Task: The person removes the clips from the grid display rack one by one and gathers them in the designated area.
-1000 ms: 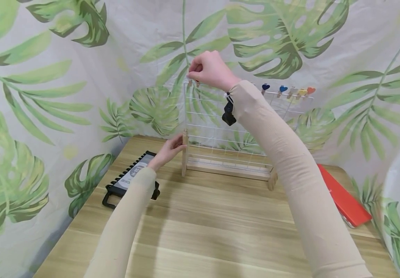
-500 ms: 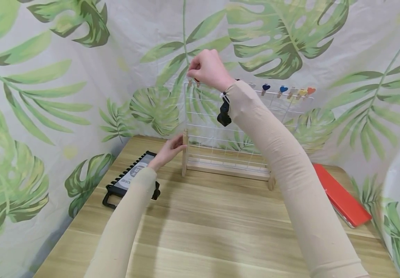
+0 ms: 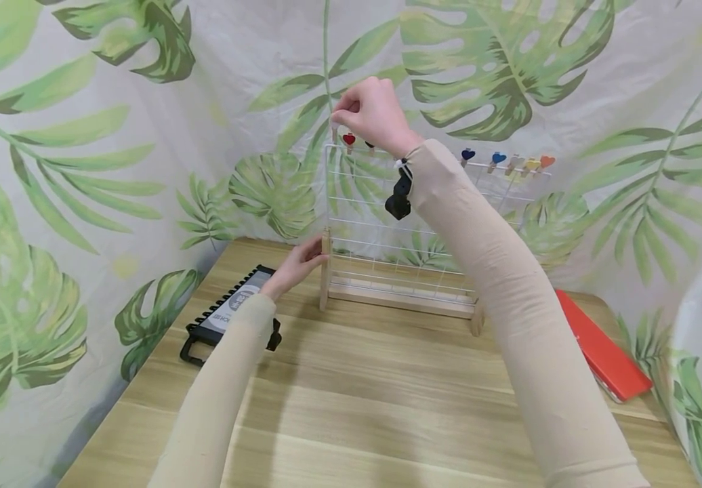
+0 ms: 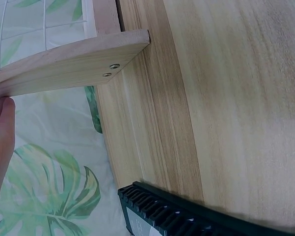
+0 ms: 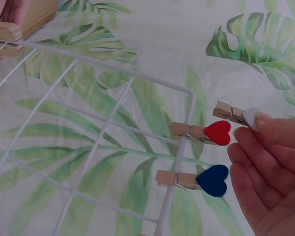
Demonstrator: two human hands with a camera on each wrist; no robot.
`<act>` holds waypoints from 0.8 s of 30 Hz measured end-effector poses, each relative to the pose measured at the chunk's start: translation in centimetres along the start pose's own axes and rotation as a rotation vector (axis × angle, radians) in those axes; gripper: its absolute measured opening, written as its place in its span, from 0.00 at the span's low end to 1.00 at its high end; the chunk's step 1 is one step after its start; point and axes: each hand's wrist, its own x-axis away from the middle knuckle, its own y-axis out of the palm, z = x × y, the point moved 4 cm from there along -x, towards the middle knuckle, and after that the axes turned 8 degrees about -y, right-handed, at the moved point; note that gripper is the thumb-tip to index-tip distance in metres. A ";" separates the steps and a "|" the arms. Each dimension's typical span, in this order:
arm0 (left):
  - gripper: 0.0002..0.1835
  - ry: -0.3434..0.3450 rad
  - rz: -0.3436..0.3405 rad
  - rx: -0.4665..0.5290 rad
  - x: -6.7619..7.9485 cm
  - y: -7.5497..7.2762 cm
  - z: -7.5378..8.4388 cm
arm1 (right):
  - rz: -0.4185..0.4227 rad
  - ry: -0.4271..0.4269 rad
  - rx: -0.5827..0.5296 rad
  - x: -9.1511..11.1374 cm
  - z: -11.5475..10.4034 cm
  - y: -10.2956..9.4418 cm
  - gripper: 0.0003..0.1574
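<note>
My right hand (image 3: 374, 116) pinches a small wooden clothespin (image 5: 228, 112) with a white heart between thumb and fingers. In the right wrist view this clothespin is apart from the top wire, next to one with a red heart (image 5: 218, 133) and one with a dark blue heart (image 5: 212, 180), both clipped to that wire. The wire grid rack (image 3: 400, 303) stands upright on a wooden base. Low at its left end, my left hand (image 3: 295, 268) holds the wooden side post (image 4: 88, 64), thumb at the front edge and fingers toward the back.
Further clothespins with blue (image 3: 497, 158), yellow and orange hearts (image 3: 547, 162) line the right part of the top wire. A black and grey case (image 3: 229, 313) lies left on the wooden table (image 3: 375, 400); a red flat box (image 3: 610, 352) lies right. Leaf-patterned cloth hangs behind.
My right hand has risen slightly, lifting the clothespin off the top wire; the red-heart clothespin beside it shows more fully. My left hand stays on the post.
</note>
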 end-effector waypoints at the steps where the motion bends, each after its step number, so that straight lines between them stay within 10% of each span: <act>1: 0.32 -0.003 0.001 0.000 0.0 0.0 0.0 | -0.002 -0.001 -0.002 0.2 -0.1 -0.2 0.13; 24: 0.35 -0.026 -0.026 0.032 -0.5 0.0 0.0 | -0.028 -0.032 -0.139 9.3 1.3 0.6 0.12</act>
